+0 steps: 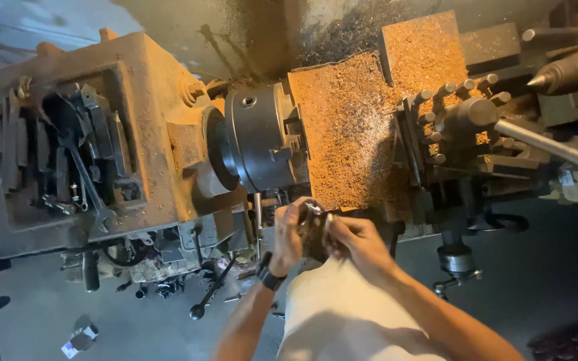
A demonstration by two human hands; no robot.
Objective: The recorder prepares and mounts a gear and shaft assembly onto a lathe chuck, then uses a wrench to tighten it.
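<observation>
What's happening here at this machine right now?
A person stands at a worn metal lathe and holds a small shiny metal part between both hands. The left hand, with a dark wristband, and the right hand grip it from either side, just below the round chuck. The chuck holds nothing. Orange-brown shavings cover the bed, and the tool post sits off to the right.

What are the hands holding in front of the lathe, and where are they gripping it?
Both hands hold a small shiny metal part: the left hand grips its left edge, the right hand its right side. Its exact shape cannot be told.
</observation>
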